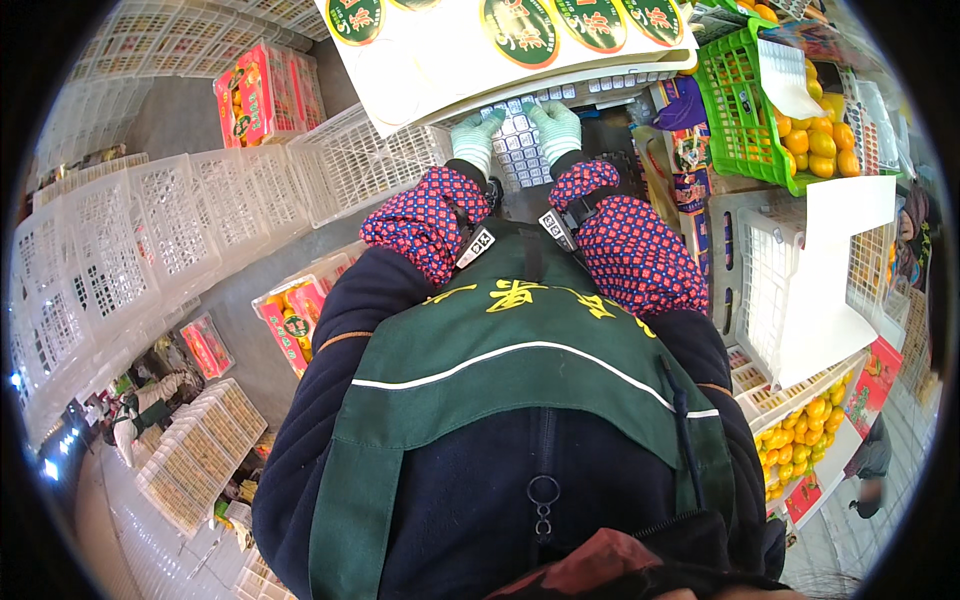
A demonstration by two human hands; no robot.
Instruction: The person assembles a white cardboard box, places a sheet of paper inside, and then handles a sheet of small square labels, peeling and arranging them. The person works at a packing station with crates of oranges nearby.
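In front of me I hold a sheet of small blue-and-white stickers [519, 146] in both hands. My left hand [472, 141], in a striped pale-green knit glove, has its thumb on the sheet's left side near the top. On the opposite side, my right hand [557, 133] in a matching glove grips the sheet's upper right edge. The fingers behind the sheet are hidden. Just beyond my hands is a white surface [442, 64] with large round green-and-red printed labels on it. A row of similar small stickers [600, 84] shows along its near side.
A green plastic crate [731, 112] with orange fruit [821, 146] stands at the right. Stacked white plastic crates [367, 161] line the left. Red fruit cartons [251, 94] rest on the floor. More fruit [802, 435] fills a crate at lower right. Another person [135, 416] is at far left.
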